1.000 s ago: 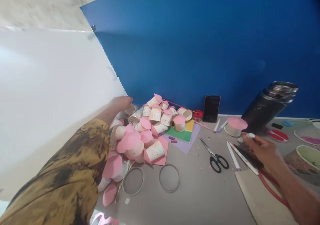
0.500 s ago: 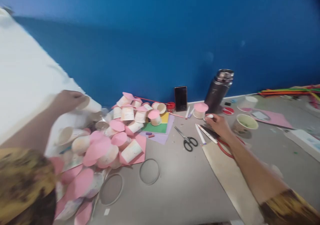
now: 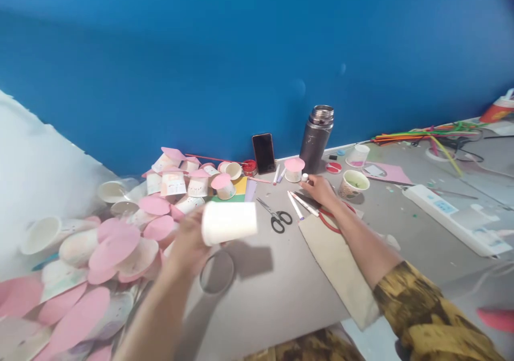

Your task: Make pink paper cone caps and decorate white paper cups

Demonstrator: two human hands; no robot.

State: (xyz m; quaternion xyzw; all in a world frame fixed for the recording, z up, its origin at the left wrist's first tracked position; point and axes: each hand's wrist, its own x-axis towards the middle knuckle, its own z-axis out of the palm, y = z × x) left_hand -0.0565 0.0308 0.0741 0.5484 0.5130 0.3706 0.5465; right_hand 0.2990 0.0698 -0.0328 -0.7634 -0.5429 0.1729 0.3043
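Observation:
My left hand [image 3: 189, 239] is wrapped round a plain white paper cup [image 3: 229, 223], held sideways above the table left of the scissors [image 3: 276, 215]. Farther off on the right, my right hand [image 3: 320, 190] has its fingers closed on a small white item [image 3: 304, 178], mostly hidden by the fingers. Just behind that hand stands a white cup with a pink paper disc [image 3: 294, 165] on top. White markers [image 3: 304, 204] and red-handled scissors [image 3: 330, 223] lie beside and below it.
Many cups with pink discs [image 3: 116, 246] are heaped at the left. A phone [image 3: 263, 153] and a dark flask [image 3: 317, 138] stand along the blue wall. To the right are a patterned cup [image 3: 354, 185], pink paper [image 3: 395, 174] and a power strip [image 3: 453, 219]. A beige cloth [image 3: 335, 262] lies near the front.
My left hand has come from the far-left heap to the middle with the white cup. The view has swung right. My right hand stays by the disc-topped cup.

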